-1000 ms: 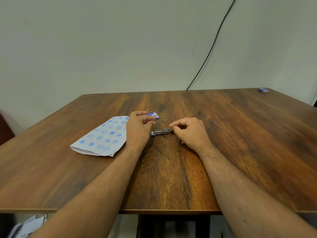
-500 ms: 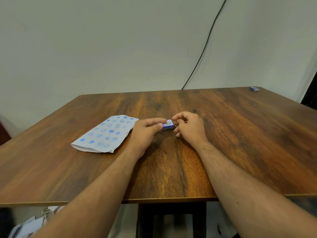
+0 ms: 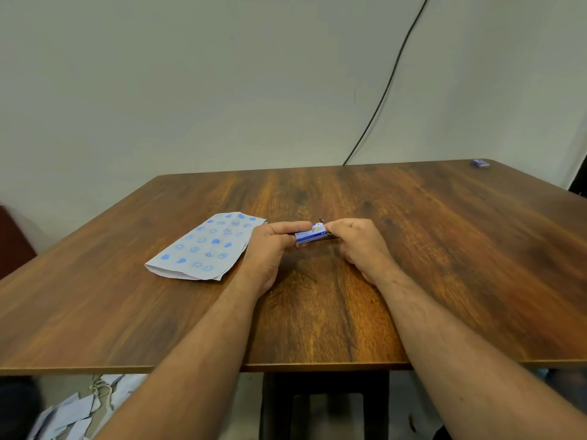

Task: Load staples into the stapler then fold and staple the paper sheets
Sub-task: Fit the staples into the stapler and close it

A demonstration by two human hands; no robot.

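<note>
**Both hands pinch the stapler at mid-bench**

The left hand [image 3: 270,246] and right hand [image 3: 359,242] each pinch an end of the small blue stapler [image 3: 310,235], probably steadying it for loading. At nine o'clock from it, the patterned paper sheets [image 3: 206,246] lie flat on the bench [image 3: 317,312], waiting. Far at two o'clock sits a small blue box [image 3: 481,163].

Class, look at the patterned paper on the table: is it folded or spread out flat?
Folded. The patterned paper shows a rounded doubled edge at its near left end and layered edges along its right side; neither hand touches it.
</note>
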